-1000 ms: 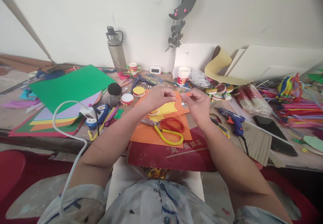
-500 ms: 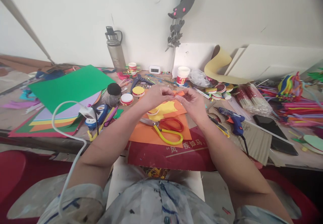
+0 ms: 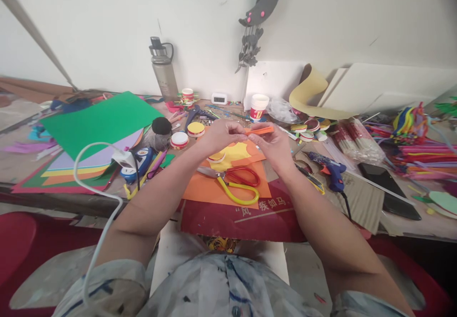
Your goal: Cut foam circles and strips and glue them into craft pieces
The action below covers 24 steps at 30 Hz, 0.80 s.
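The left hand (image 3: 224,137) and right hand (image 3: 274,146) pinch a narrow orange strip (image 3: 263,130) at their fingertips, apparently shaping it, which calls for steady, light pressure, above the orange sheet (image 3: 200,189) and near the scissors (image 3: 225,189) on the worktop (image 3: 14,169).

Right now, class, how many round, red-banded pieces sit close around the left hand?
3: a yellow-topped piece left of the left hand, a white-topped piece beside that, and a partly hidden yellow one between hand and scissors. The arm may hide more.
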### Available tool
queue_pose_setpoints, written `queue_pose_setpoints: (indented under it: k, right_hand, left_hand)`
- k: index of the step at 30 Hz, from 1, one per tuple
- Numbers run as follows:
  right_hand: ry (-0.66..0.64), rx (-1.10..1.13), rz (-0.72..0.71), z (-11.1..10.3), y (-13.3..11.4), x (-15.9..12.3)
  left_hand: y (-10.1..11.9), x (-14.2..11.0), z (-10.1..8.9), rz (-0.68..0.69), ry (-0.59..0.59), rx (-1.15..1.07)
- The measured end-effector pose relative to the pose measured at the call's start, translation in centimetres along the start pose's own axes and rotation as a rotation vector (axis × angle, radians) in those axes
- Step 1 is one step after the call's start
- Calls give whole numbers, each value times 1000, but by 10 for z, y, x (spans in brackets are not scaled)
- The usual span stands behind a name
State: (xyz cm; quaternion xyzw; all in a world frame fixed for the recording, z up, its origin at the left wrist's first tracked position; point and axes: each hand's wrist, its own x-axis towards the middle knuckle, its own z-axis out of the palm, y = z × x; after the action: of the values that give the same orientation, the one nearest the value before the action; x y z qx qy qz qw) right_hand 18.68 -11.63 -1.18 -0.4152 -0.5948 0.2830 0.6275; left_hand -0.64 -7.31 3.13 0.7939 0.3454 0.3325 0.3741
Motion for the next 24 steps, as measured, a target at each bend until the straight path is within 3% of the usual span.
queue_pose_setpoints:
  k: [7, 24]
  right_hand:
    - [41, -120, -19, -5, 3, -1]
    - [117, -189, -81, -11, 0, 1]
  left_hand:
    - [-7, 2, 0, -7, -45, 28]
    - [-2, 2, -2, -84, 44, 79]
